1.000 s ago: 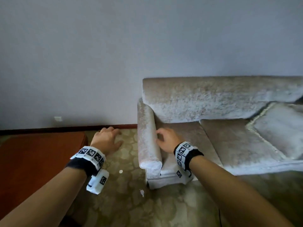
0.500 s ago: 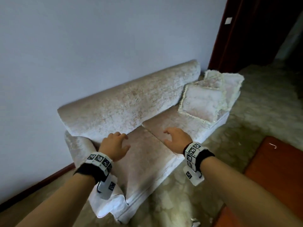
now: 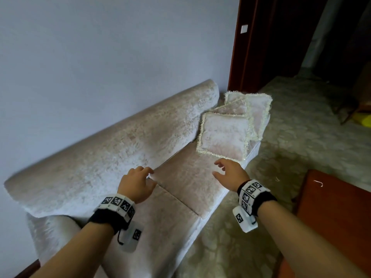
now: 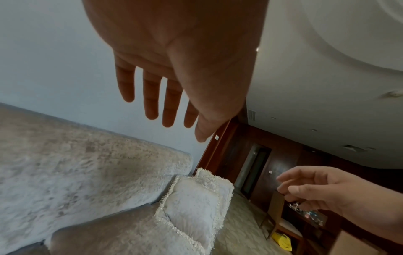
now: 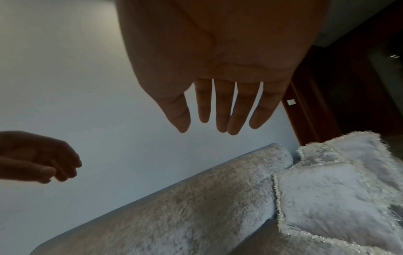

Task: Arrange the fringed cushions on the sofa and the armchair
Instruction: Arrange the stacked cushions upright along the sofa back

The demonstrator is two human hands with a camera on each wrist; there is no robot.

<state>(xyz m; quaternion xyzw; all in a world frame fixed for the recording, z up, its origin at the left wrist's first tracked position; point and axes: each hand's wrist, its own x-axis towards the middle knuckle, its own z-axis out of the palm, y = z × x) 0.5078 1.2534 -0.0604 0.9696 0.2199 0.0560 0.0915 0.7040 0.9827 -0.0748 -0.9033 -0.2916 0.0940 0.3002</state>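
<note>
A pale plush sofa (image 3: 112, 157) runs along the wall. Three fringed cushions are piled at its far end: the nearest cushion (image 3: 224, 137) lies tilted on the seat, and two more cushions (image 3: 259, 109) lean behind it. My left hand (image 3: 147, 174) hovers over the seat near the backrest, fingers relaxed and empty. My right hand (image 3: 222, 170) is just short of the nearest cushion's front fringe, holding nothing. The left wrist view shows my left hand (image 4: 174, 112) spread above the cushion pile (image 4: 191, 203). In the right wrist view my right hand (image 5: 218, 117) is spread above the nearest cushion (image 5: 327, 203).
A reddish wooden table (image 3: 337, 217) stands to the right of the sofa's front. A dark wooden door frame (image 3: 241, 47) rises behind the cushions. Patterned floor (image 3: 291, 127) stretches beyond the sofa's far end, with a yellow object (image 3: 363, 119) at the far right.
The view swung from the sofa's near arm to along its length. Both hands moved along the seat towards the cushion pile; the right hand now nearly reaches the nearest cushion.
</note>
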